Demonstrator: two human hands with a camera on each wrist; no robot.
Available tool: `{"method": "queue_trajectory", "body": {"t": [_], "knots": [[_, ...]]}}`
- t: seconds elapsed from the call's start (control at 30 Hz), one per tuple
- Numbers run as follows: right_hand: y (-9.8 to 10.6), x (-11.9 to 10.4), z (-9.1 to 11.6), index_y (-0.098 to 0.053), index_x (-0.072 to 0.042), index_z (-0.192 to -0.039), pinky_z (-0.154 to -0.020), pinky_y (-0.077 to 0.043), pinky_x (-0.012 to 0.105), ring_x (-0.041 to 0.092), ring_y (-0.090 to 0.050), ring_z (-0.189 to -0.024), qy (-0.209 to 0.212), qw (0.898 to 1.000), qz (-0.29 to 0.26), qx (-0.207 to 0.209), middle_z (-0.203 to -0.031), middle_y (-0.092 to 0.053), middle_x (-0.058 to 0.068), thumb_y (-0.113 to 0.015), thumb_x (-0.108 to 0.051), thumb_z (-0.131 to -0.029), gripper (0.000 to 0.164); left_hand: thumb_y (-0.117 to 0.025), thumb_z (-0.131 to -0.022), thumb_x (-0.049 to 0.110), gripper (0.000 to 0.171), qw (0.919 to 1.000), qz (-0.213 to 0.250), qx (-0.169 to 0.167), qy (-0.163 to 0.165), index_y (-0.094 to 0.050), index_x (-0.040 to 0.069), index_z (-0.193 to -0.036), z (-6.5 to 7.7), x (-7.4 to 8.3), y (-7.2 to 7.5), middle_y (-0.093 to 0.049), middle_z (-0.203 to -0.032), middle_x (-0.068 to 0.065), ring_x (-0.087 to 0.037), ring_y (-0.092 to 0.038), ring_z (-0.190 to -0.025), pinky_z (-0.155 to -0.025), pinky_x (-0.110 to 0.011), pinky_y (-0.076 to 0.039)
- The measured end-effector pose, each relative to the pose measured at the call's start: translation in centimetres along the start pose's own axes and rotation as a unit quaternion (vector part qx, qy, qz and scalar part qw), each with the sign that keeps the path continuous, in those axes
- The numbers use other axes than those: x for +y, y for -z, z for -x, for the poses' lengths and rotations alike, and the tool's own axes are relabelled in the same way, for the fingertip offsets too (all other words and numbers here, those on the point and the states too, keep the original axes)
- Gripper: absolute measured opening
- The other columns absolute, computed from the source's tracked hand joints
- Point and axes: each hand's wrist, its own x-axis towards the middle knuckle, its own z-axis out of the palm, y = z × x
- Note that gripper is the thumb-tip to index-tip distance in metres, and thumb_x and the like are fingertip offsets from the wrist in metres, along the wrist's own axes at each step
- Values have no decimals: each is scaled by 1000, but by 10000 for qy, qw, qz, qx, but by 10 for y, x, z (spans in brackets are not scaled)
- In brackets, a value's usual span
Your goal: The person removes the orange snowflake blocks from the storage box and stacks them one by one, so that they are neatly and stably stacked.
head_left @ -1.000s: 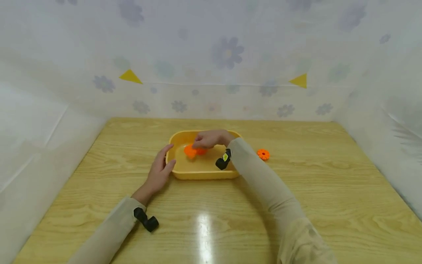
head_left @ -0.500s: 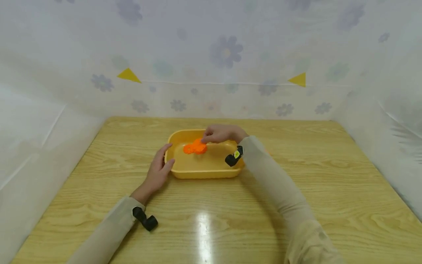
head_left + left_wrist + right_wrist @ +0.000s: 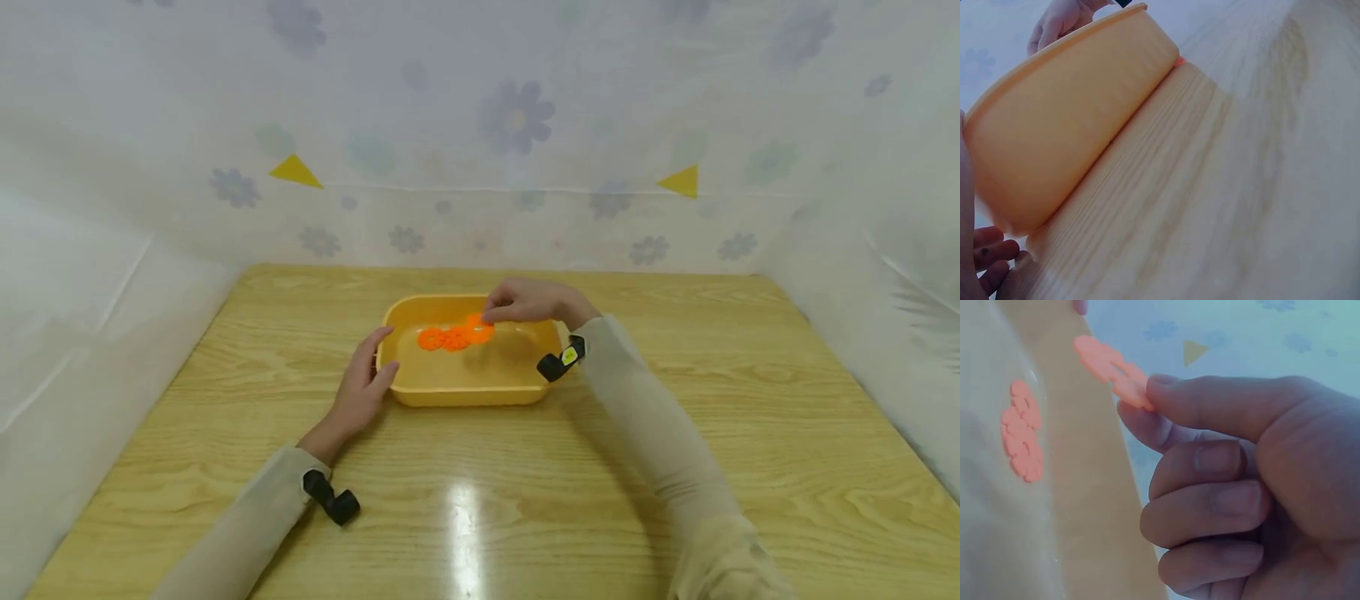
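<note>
Between the thumb and index finger of my right hand an orange notched plastic disc is pinched, tilted, above the yellow plastic bin. Its other fingers curl into the palm in the right wrist view. Two more orange discs lie overlapping on the bin floor, left of the held one in the head view. My left hand holds the bin's left end, thumb at the near rim. In the left wrist view some of its fingers curl near the bin's lower corner.
A small orange-red object shows on the table past the bin's far end in the left wrist view. The wood-grain table runs back to a flower-patterned curtain, with more pale curtain on both sides.
My right hand has moved right and lifted one disc off the others, uncovering them. The loose disc right of the bin is now behind the right sleeve. The left hand stays put.
</note>
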Motion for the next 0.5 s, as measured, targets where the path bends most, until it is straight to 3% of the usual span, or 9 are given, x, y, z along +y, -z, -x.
{"method": "queue_trajectory", "body": {"t": [0.27, 0.5], "knots": [[4, 0, 21, -67, -6, -91, -63, -30, 29, 11, -25, -53, -56, 9987, 281, 411, -60, -33, -4, -52, -20, -100, 23, -48, -96, -2, 49, 9999, 101, 35, -42, -33, -13, -142, -1, -2, 0, -34, -143, -34, -45, -45, -114, -85, -9, -33], [-4, 9, 28, -69, -4, -90, -55, -29, 26, 9, -24, -46, 136, 9956, 141, 920, -56, -30, -4, -52, -20, -100, 25, -49, -96, 0, 49, 10000, 9, 40, -3, -34, -12, -142, -2, -3, 4, -36, -143, -34, -40, -47, -111, -82, -8, -32]]}}
